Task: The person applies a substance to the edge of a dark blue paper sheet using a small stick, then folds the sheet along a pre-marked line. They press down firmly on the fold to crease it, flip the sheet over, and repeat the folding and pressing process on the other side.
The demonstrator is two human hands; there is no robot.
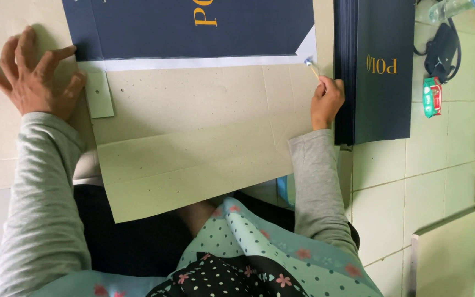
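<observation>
A large navy sheet with gold lettering point(193, 27) lies flat on a beige cardboard sheet point(193, 126) in front of me, a white strip showing along its near edge. My left hand point(31, 77) rests flat with fingers spread beside the navy sheet's left corner, holding nothing. My right hand point(325, 102) is closed on a small brush point(311, 67), whose tip touches the white corner flap at the sheet's right end.
A stack of folded navy sheets point(380, 71) stands at the right of my right hand. Beyond it lie a black pouch point(442, 49), a small green packet point(431, 96) and a clear bottle point(452, 8) on the tiled floor point(424, 181). My lap is under the cardboard's near edge.
</observation>
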